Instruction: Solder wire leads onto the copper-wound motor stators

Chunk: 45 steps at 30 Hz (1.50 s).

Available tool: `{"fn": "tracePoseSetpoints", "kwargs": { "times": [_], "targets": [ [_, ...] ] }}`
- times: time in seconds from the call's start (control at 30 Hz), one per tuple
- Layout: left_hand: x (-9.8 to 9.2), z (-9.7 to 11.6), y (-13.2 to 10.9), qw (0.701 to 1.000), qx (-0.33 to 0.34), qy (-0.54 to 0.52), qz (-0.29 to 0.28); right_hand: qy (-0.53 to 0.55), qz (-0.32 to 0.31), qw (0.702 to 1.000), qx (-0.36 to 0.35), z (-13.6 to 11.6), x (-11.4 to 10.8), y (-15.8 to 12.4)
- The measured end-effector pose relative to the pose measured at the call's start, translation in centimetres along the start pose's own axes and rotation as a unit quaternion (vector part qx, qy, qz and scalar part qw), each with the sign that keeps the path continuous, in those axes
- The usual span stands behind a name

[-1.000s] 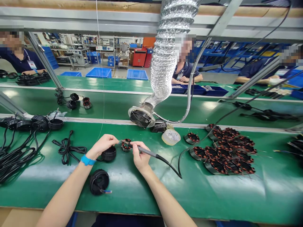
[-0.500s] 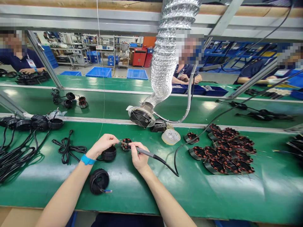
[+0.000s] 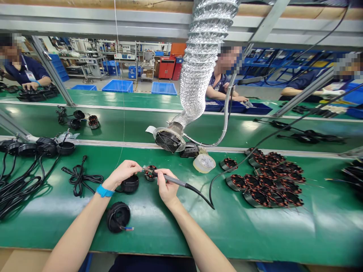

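My right hand (image 3: 168, 186) is closed round the grey handle of a soldering iron (image 3: 175, 181), its tip pointing left over a small copper-wound motor stator (image 3: 150, 173). My left hand (image 3: 126, 174), with a blue wristband, pinches at the stator's left edge, close to the iron's tip. A thin solder wire (image 3: 123, 124) hangs from above and runs down behind this hand; the ends at the fingertips are too small to make out. Below my left hand sits a black round housing (image 3: 130, 184). Nearer me lies another black housing (image 3: 118, 217) with coloured wire ends.
Several stators (image 3: 268, 181) stand grouped at right. A tape roll (image 3: 204, 163) and a fan on a silver duct (image 3: 169, 139) are ahead. Coiled black cables (image 3: 25, 181) lie left. The iron's cord (image 3: 211, 194) crosses the green bench. Co-workers sit across, beside blue bins (image 3: 256, 108).
My hands and the iron stay almost in place. On the far green strip, the black parts and stator have shifted slightly left. A co-worker across now reaches into a blue bin.
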State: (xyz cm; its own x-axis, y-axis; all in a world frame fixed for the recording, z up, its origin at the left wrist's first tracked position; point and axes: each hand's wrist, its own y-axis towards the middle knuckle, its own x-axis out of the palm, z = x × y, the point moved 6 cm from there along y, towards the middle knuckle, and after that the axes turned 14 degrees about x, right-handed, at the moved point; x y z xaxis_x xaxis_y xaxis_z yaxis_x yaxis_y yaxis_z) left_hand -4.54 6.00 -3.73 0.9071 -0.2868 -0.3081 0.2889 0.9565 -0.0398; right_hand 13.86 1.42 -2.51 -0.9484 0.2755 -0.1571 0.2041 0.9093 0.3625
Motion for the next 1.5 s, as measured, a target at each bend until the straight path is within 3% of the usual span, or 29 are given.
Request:
{"fn": "tracePoseSetpoints", "kwargs": {
  "times": [0.2,0.77,0.93,1.07,1.23,1.37,1.5],
  "targets": [
    [0.0,-0.2,0.1,1.0,0.002,-0.005,-0.01,0.013,0.014,1.0,0.022,0.7,-0.3,0.1],
    [0.0,-0.5,0.2,1.0,-0.003,-0.011,-0.02,0.011,0.009,1.0,-0.003,0.4,0.0,0.1],
    [0.1,-0.5,0.1,1.0,0.001,-0.024,-0.021,-0.007,-0.018,0.999,-0.038,-0.2,0.9,0.4],
    [0.3,0.2,-0.1,0.999,0.017,-0.03,-0.019,-0.018,-0.07,0.994,-0.087,-0.6,2.4,0.9],
    [0.4,1.0,-0.2,0.999,0.044,0.008,-0.014,-0.036,-0.126,0.986,-0.098,-0.4,3.8,1.2],
    [0.4,1.4,-0.2,0.997,0.075,0.028,-0.013,-0.043,-0.139,0.983,-0.109,-0.3,4.3,1.1],
    [0.5,1.2,-0.4,0.997,0.065,0.016,-0.049,-0.062,-0.135,0.982,-0.118,-0.3,4.4,1.0]
  ]
}}
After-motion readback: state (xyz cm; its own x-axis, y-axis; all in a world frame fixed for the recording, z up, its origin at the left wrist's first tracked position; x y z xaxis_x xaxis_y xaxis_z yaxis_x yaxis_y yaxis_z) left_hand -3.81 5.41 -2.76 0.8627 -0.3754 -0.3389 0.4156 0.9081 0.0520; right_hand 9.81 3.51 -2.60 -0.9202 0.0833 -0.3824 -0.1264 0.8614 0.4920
